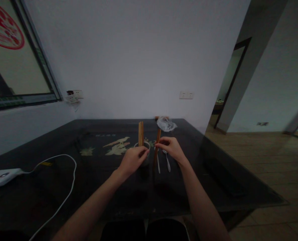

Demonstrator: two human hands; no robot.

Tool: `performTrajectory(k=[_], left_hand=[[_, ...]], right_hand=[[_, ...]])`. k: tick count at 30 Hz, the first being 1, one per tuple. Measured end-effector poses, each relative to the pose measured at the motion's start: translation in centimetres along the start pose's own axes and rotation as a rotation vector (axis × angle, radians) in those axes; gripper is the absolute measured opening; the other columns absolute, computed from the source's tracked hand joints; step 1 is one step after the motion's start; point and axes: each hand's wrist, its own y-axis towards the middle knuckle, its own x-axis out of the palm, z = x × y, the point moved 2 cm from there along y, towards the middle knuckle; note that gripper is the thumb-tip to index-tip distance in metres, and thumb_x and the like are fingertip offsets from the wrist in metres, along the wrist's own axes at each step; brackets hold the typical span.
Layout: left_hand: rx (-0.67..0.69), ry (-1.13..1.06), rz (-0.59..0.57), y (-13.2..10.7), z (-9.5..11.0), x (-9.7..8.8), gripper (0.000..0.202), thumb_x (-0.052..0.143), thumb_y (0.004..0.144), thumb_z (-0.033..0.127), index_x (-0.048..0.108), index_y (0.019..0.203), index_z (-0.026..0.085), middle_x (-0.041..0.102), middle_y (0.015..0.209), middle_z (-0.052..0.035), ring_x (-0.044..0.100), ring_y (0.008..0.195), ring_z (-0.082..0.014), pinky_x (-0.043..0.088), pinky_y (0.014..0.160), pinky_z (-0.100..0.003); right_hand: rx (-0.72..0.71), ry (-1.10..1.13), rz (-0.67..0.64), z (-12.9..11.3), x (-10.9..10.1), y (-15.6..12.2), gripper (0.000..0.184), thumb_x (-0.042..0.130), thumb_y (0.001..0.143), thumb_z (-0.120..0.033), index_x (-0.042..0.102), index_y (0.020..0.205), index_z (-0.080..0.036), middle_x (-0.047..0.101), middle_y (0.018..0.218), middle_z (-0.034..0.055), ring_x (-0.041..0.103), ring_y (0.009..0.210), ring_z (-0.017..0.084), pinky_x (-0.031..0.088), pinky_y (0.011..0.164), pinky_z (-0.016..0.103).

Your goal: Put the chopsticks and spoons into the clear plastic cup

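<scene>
My left hand (133, 160) is wrapped round a small round cup (145, 146) on the dark table (93, 187), with several wooden chopsticks (140, 133) standing upright in it. My right hand (171, 148) pinches another pair of wooden chopsticks (157, 147), held nearly upright just right of the cup. Two metal spoons (167, 160) lie on the table under and beside my right hand.
A crumpled clear plastic bag (166, 124) lies at the table's far edge. A white device (2, 175) with a white cable (63, 194) sits at the left. The table top bears a painted bird motif (116, 145). A wall stands behind; wooden floor and a doorway lie to the right.
</scene>
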Motion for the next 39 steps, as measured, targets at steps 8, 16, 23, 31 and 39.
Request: performTrajectory(k=[8,16,23,31,39], left_hand=[[-0.076,-0.338,0.416,-0.8,-7.8,1.5,0.041,0.046,0.090,0.032,0.042,0.128,0.019,0.053,0.117,-0.0099,0.053,0.106,-0.0186,0.045,0.089,-0.035],[-0.216,-0.672,0.174,-1.2,-9.7,7.2,0.090,0.068,0.072,0.043,0.018,0.142,0.018,0.031,0.143,-0.0175,0.034,0.132,-0.0293,0.034,0.105,-0.044],[-0.199,-0.695,0.110,-1.4,-9.9,8.5,0.095,0.077,0.062,0.035,0.022,0.137,0.018,0.040,0.139,-0.0169,0.040,0.130,-0.0274,0.028,0.111,-0.045],[-0.274,-0.700,0.051,-1.5,-9.8,8.5,0.076,0.079,0.062,0.029,0.040,0.125,0.015,0.053,0.127,-0.0150,0.051,0.119,-0.0267,0.035,0.105,-0.045],[-0.248,-0.735,0.045,-1.5,-9.9,8.4,0.074,0.080,0.062,0.027,0.043,0.125,0.015,0.054,0.128,-0.0150,0.051,0.120,-0.0272,0.036,0.104,-0.044]], right_hand=[[0.023,0.006,0.077,0.5,0.9,0.0,0.027,0.066,0.074,-0.041,0.069,0.078,-0.015,0.069,0.069,0.0050,0.061,0.060,0.017,0.046,0.052,0.024],[0.040,0.010,0.106,1.8,1.2,0.2,0.031,0.067,0.074,-0.043,0.069,0.084,-0.014,0.069,0.074,0.0066,0.064,0.065,0.019,0.050,0.056,0.026],[0.045,0.004,0.102,2.0,1.2,0.2,0.033,0.067,0.073,-0.045,0.069,0.085,-0.014,0.069,0.074,0.0068,0.064,0.066,0.019,0.051,0.058,0.027],[0.045,-0.008,0.120,2.3,1.3,0.1,0.030,0.064,0.076,-0.045,0.068,0.082,-0.015,0.069,0.072,0.0055,0.062,0.061,0.018,0.049,0.055,0.027],[0.065,0.092,0.115,0.7,0.3,0.9,0.031,0.068,0.073,-0.046,0.069,0.080,-0.015,0.070,0.073,0.0069,0.065,0.062,0.020,0.053,0.058,0.030]])
